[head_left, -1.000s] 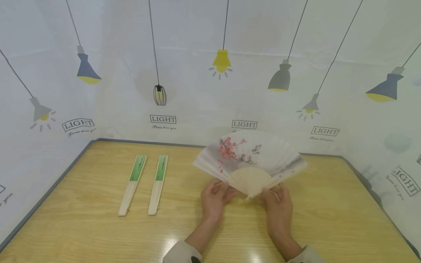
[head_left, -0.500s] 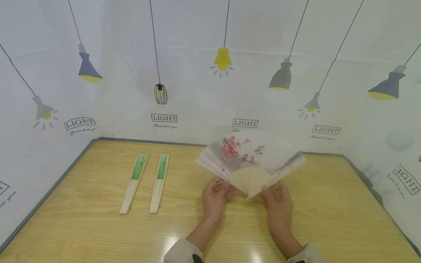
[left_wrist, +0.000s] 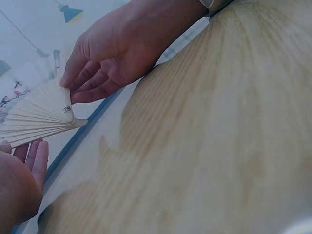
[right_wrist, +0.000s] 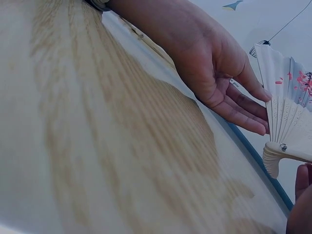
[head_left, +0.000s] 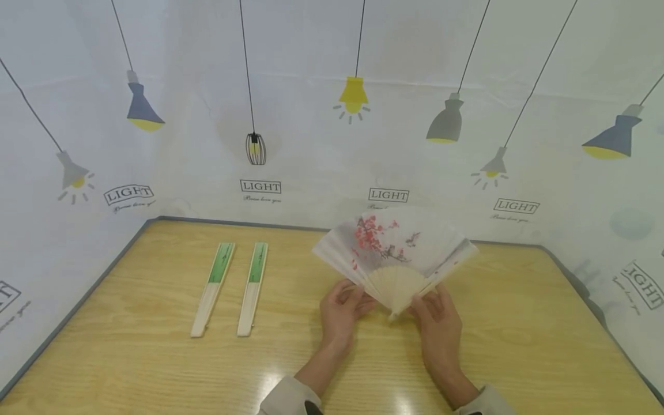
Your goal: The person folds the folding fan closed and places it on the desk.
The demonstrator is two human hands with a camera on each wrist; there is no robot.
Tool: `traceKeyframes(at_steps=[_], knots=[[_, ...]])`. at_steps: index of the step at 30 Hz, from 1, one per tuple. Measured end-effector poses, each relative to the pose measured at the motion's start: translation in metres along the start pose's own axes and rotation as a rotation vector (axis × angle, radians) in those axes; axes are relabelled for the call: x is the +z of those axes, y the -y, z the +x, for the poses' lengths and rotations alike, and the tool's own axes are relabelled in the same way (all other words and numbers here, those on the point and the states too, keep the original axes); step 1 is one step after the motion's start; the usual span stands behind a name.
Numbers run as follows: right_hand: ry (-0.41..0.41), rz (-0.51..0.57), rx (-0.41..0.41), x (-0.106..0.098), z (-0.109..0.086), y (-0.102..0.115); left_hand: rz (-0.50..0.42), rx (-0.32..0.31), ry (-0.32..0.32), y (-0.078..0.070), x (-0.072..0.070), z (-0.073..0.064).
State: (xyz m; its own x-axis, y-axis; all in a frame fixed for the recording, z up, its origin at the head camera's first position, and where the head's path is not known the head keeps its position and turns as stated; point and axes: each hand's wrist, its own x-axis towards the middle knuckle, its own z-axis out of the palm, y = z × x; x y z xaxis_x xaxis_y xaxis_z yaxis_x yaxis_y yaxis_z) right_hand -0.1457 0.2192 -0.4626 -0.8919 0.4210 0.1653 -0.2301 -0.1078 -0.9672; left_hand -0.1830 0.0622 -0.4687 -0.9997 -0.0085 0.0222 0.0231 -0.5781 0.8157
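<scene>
A white folding fan is spread wide, with red blossoms, a bird and pale ribs. My left hand pinches its left outer rib between thumb and fingers. On the opposite side my right hand grips the right outer rib the same way. The pivot end points down toward me between the hands. In the left wrist view the right hand shows thumb and fingertips on the ribs. The right wrist view shows the left hand pinching the fan's edge, with the metal rivet below.
Two folded fans, one farther left and another beside it, lie on the wooden table with green upper ends and pale handles. A white wall sheet printed with lamps surrounds the table's back and sides.
The fan's spread has narrowed slightly, its two outer tips coming a little closer together. Both hands keep their hold on it. The head view has shifted slightly.
</scene>
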Motion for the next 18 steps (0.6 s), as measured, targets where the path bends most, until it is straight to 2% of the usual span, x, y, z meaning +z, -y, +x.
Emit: traceKeyframes(at_steps=[7, 12, 18], knots=[[0.029, -0.03, 0.0, 0.0, 0.0002, -0.0007, 0.022, -0.005, -0.016, -0.0005, 0.0011, 0.0001], [0.039, -0.066, -0.008, -0.0002, 0.0005, -0.0018, 0.028, -0.009, -0.006, -0.0014, 0.0003, -0.0006], [0.066, -0.042, -0.035, -0.0004, -0.0001, -0.0014, 0.001, -0.017, -0.005, -0.003, 0.0002, -0.0004]])
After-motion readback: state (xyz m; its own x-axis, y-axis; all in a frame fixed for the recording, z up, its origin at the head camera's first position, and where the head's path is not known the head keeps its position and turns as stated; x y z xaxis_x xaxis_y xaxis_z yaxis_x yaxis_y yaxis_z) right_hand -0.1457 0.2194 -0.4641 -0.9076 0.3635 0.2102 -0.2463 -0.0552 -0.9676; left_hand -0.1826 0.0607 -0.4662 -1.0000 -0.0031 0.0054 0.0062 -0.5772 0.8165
